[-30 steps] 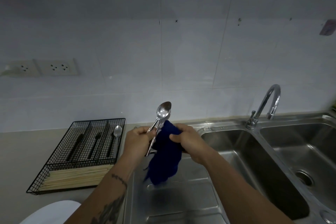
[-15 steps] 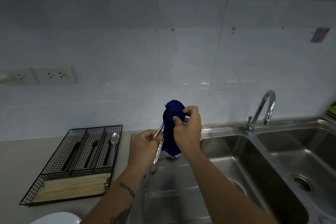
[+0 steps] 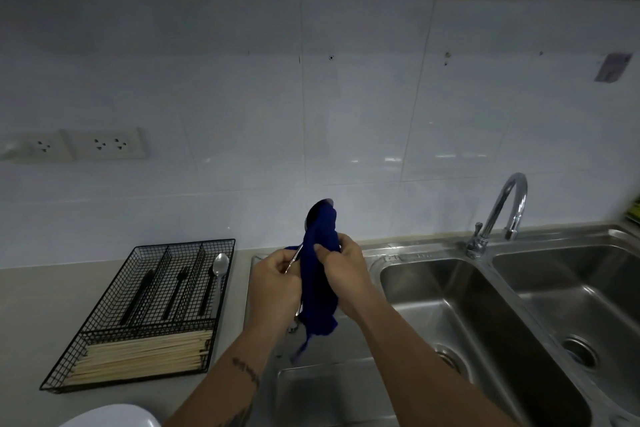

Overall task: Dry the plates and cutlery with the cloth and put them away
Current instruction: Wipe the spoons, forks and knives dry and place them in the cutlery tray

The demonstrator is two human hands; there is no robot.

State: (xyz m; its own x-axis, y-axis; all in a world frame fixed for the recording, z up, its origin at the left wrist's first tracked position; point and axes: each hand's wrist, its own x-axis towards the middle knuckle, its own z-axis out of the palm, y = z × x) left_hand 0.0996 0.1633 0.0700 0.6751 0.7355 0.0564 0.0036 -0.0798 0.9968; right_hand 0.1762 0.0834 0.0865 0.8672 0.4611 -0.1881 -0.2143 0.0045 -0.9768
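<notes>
A spoon (image 3: 313,218) is standing nearly upright between the two hands, its long axis running from the lower left up to the upper right, bowl end pointing up toward the wall, handle end pointing down past the left palm. A dark blue cloth (image 3: 319,274) is draping over the bowl and hanging down between the hands, so only a sliver of the bowl's edge and a short stretch of handle are showing. The left hand (image 3: 274,282) is curling round the handle and gripping it. The right hand (image 3: 344,276), just beside it, is pinching the cloth against the spoon.

Below the hands, a steel sink (image 3: 433,305) with two basins is stretching off to the right, with a curved tap (image 3: 498,215) behind it. Left of the left hand, a black wire cutlery tray (image 3: 145,315) is sitting on the pale counter (image 3: 41,305), holding dark-handled pieces, another spoon (image 3: 219,274) and pale chopsticks (image 3: 145,355). A white plate (image 3: 110,418) is peeking in near the left forearm. White tiles and wall sockets (image 3: 86,146) are filling the wall beyond.
</notes>
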